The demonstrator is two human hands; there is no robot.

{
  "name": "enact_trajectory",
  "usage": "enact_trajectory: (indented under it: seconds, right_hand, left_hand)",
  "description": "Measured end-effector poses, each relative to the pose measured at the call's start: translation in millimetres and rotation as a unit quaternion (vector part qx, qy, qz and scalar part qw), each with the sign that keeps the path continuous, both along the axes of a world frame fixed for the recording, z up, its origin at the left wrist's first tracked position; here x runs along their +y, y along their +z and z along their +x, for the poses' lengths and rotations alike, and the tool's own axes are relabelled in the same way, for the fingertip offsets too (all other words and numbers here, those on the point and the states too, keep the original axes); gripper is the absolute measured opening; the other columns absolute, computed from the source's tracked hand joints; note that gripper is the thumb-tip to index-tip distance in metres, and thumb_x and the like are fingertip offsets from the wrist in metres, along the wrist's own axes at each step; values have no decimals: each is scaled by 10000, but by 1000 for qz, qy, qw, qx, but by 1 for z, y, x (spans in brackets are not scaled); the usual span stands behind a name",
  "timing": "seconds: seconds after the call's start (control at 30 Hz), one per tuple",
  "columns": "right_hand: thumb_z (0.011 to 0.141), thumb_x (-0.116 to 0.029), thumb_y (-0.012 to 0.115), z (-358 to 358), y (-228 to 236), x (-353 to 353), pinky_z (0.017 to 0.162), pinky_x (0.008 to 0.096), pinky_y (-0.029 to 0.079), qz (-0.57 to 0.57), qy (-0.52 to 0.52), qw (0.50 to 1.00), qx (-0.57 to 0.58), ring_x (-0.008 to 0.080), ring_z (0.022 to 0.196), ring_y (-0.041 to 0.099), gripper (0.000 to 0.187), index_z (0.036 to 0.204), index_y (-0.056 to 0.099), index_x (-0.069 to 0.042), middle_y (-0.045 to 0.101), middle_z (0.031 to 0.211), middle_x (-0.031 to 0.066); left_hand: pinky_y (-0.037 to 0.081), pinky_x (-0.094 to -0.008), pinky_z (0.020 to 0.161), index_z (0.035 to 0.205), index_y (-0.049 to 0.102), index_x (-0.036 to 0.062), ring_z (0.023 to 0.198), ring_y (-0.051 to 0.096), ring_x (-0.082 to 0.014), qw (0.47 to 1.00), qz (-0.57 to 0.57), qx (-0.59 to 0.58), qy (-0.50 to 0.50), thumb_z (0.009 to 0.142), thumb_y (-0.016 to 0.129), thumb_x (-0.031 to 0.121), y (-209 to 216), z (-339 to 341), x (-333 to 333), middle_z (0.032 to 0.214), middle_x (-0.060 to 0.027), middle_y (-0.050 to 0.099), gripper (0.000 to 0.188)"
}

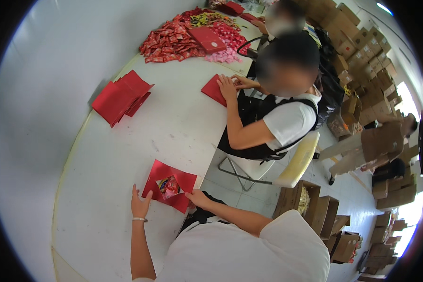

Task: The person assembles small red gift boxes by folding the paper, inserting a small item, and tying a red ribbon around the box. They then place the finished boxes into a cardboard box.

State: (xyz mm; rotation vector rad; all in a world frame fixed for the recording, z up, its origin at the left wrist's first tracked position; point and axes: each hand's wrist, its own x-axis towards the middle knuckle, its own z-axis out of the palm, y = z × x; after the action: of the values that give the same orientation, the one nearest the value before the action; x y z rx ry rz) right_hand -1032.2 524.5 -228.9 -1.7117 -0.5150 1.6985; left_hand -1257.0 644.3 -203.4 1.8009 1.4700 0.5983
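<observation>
A red paper box (pixel 183 176) lies on the white table in front of me, its flaps spread outward. Small wrapped packets (pixel 168 185), red, yellow and pink, show in its middle. My left hand (pixel 140 205) is beside the box's left side, thumb and fingers apart, holding nothing; whether the thumb touches the flap I cannot tell. At the right corner, my right hand (pixel 198 198) has its fingers closed on the edge of the box's flap.
Folded red boxes (pixel 120 97) stand farther up the table (pixel 94 188). Beyond are heaps of wrapped packets (pixel 171 42) with a red box (pixel 207 39) on top. A seated co-worker (pixel 272 122) handles another red box (pixel 214 90) at right. Cartons (pixel 298 199) stand on the floor.
</observation>
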Motion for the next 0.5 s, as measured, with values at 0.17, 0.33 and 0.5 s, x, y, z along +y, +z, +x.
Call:
enact_trajectory:
  seconds: [0.17, 0.33, 0.5]
  right_hand:
    - [902, -335, 491, 9, 15, 12, 412, 288, 487, 30, 76, 992, -97, 196, 471, 605, 380, 811, 585, 22, 613, 589, 117]
    - [896, -387, 522, 7, 17, 21, 421, 288, 488, 63, 29, 995, -69, 185, 481, 604, 445, 739, 554, 28, 609, 588, 122]
    - [913, -398, 506, -14, 21, 48, 425, 292, 484, 78, 95, 989, -80, 187, 475, 596, 460, 744, 553, 28, 602, 577, 130]
  left_hand:
    - [500, -325, 747, 1119, 590, -22, 824, 646, -277, 994, -28, -68, -86, 816, 665, 261, 2, 22, 31, 926, -174, 668, 421]
    - [499, -360, 633, 852, 671, 5, 677, 646, -283, 995, 38, 10, -93, 803, 644, 215, -10, 50, 16, 783, -153, 665, 218]
    - [499, -357, 637, 906, 671, 36, 675, 634, -266, 984, 34, 56, -164, 809, 623, 180, 0, 60, -23, 797, -124, 655, 181]
